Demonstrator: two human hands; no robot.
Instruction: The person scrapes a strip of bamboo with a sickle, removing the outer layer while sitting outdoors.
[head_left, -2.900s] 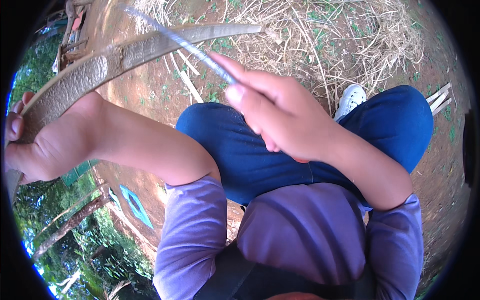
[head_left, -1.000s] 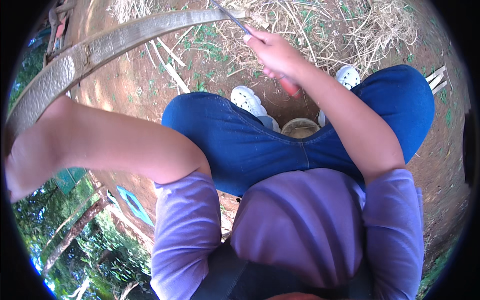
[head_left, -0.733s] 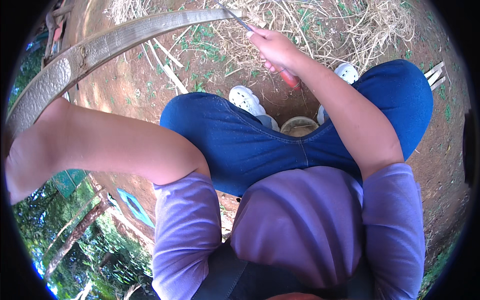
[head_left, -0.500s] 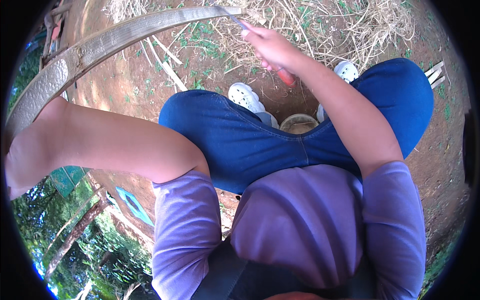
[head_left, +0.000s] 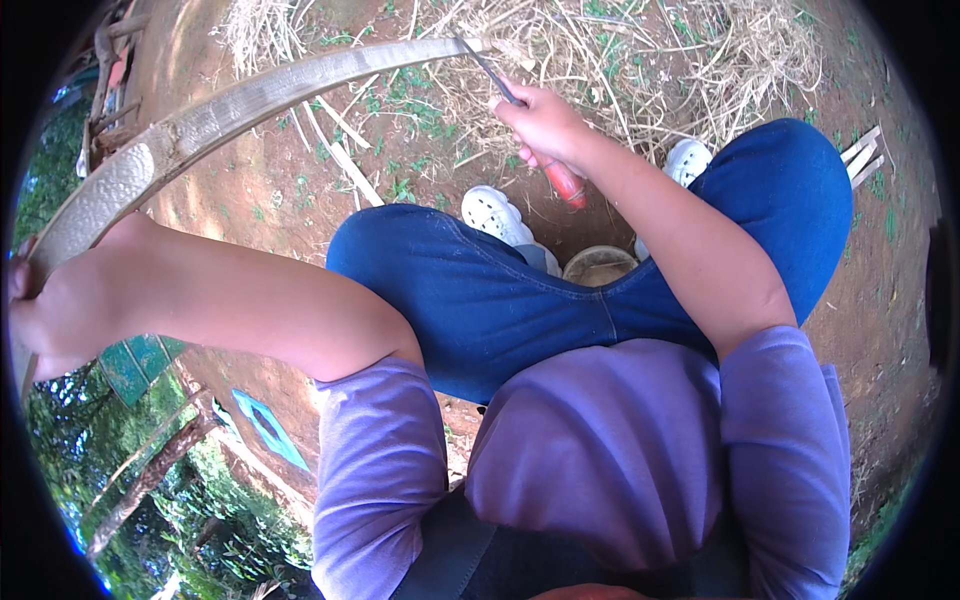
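Note:
A long, pale split bamboo strip [head_left: 265, 100] with a node ring arcs from the left rim to the top middle. My left hand [head_left: 60, 310], at the far left, is closed around its wide near end; some fingers are hidden. In my right hand [head_left: 550, 125] is a knife [head_left: 566, 186] with a red-orange handle, the fingers wrapped round it. Its thin dark blade points up and left, and its tip meets or crosses the strip's narrow far end. Whether the edge bites into the bamboo cannot be made out.
Dry shavings [head_left: 745, 65] lie heaped on the bare earth ahead. White clogs [head_left: 492, 212] are on my feet, with a round, pale-rimmed object [head_left: 598, 266] between them. Slats [head_left: 862, 155] lie at right. A blue frame-like item [head_left: 268, 428] is on the ground at left.
The bamboo strip's far end and my right hand with the knife sit a little lower in view. More of the blade and handle shows. The whole view has also shifted slightly.

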